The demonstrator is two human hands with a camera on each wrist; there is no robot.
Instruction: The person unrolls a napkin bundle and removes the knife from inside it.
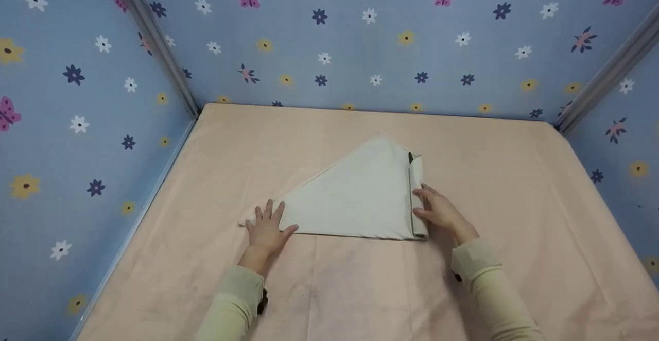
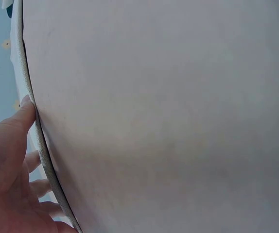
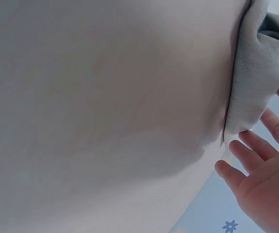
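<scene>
Three patterned wall panels point(image 1: 355, 37), blue with printed flowers and butterflies, around a peach table covering point(image 1: 504, 176). Along the back, a nearly straight table edge near the patterned wall; at both far corners, grey posts point(image 1: 159, 42). Around the middle of the covering, a pale cloth point(image 1: 345, 191) laid flat, with a peak on the far side, a long slanting edge down to the left, a nearly straight near edge and, along the right, a narrow roll point(image 1: 418, 171). Dark lining down the left side of the roll. Right of the roll, a broad stretch of peach before the right wall; on the left, another; between peak and back edge, a narrower strip.

For the left hand point(image 1: 267, 234), a wide spread: fingers splayed over the tapering left end of the cloth, thumb by the near edge, seen touching it in the left wrist view. For the right hand point(image 1: 443, 211), a looser, slightly bent pose, touching the roll; in the right wrist view, fingers parted beside the folded layers.
</scene>
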